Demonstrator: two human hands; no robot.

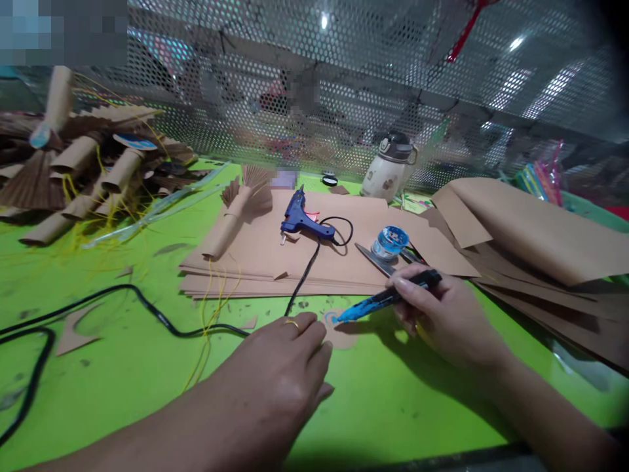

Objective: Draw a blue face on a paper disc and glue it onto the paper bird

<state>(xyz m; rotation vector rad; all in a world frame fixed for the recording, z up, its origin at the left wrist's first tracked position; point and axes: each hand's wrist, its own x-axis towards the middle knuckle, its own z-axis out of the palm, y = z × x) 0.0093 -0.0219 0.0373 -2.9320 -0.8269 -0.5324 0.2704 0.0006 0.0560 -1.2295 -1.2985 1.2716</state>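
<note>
My right hand (442, 314) grips a black pen-shaped paint tool (376, 305), its lower half coated in blue paint. Its tip touches a small round piece of brown paper (344, 335) bearing blue strokes on the green table. With bent fingers, my left hand (289, 360) presses on the left edge of that paper disc; a ring is on one finger. Behind my right hand, an open jar of blue paint (390, 242) stands beside scissors (373, 260), partly hidden by the hand. A blue glue gun (304, 219) lies on stacked brown paper sheets (265, 278).
A rolled paper piece with pleated fans (230, 219) rests on the stack. More such pieces (81, 157) pile up at left with yellow strings. A black cord (157, 314) crosses the table (162, 406). A bottle (388, 167) stands before perforated metal mesh (236, 85); large paper sheets (535, 223) lie right.
</note>
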